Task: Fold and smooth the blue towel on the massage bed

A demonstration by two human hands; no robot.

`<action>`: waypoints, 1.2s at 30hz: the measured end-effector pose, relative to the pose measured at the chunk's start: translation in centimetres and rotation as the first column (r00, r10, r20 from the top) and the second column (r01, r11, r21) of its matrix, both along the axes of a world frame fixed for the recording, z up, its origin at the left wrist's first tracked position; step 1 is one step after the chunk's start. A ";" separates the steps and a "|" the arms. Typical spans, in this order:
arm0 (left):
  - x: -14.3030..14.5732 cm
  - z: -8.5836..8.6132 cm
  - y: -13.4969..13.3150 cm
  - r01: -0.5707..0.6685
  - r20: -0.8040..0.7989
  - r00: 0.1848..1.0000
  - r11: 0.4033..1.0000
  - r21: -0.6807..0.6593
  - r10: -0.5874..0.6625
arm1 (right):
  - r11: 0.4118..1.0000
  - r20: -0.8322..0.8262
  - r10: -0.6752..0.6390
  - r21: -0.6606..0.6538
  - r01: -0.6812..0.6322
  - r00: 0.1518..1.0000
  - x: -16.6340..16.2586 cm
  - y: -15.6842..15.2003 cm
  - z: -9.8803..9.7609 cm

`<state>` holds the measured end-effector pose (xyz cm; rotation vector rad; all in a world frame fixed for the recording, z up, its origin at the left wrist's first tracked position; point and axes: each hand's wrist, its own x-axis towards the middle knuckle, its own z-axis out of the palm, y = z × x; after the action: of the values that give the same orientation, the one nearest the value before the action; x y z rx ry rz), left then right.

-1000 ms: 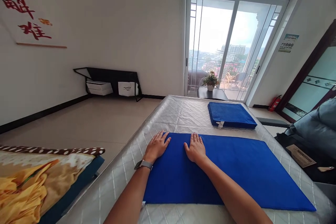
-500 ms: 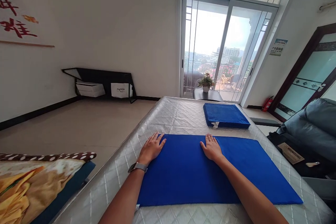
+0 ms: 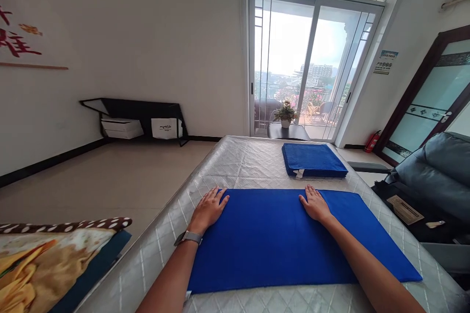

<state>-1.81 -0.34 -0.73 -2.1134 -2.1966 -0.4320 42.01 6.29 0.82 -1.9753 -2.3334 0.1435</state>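
Observation:
A blue towel (image 3: 264, 239) lies spread flat across the quilted silver mattress (image 3: 235, 168). My left hand (image 3: 209, 210) rests open on the towel's far left corner, with a watch (image 3: 189, 238) on that wrist. Farther right, my right hand (image 3: 316, 204) lies open and flat near the far edge, fingers pointing away from me. Neither hand grips the cloth. Beyond the spread towel sits a stack of folded blue towels (image 3: 314, 157) with a white tag at its near edge. A small white label shows at the spread towel's near left corner.
A potted plant (image 3: 285, 113) stands on a dark chair beyond the mattress, before the sliding glass door. At right is a dark leather sofa (image 3: 440, 171). Patterned bedding (image 3: 69, 249) lies at lower left. A low black shelf (image 3: 143, 107) stands by the wall.
My right hand has slid to the right along the towel's far edge. My left hand stays at the left corner. The view has shifted slightly.

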 end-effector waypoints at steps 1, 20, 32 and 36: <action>0.0 0.1 0.0 0.000 0.004 1.000 1.000 0.000 0.000 | 1.000 0.004 -0.004 0.002 0.004 1.000 0.6 0.2 -0.1; -0.4 -0.4 0.2 0.009 -0.005 1.000 1.000 0.009 -0.009 | 0.996 0.082 -0.085 0.044 0.081 0.993 15.6 2.6 -1.2; -0.3 0.0 0.0 0.005 0.001 1.000 1.000 0.000 -0.005 | 0.984 0.078 -0.157 0.096 0.150 0.984 20.7 3.1 -2.3; -0.1 0.4 -0.1 -0.003 0.007 1.000 1.000 -0.021 0.003 | 0.979 0.105 -0.187 0.100 0.176 0.977 20.1 2.8 -1.7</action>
<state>-1.86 -0.46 -0.37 -2.1221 -2.2175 -0.4191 62.07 9.04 -0.86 -2.1919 -2.1644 -0.0874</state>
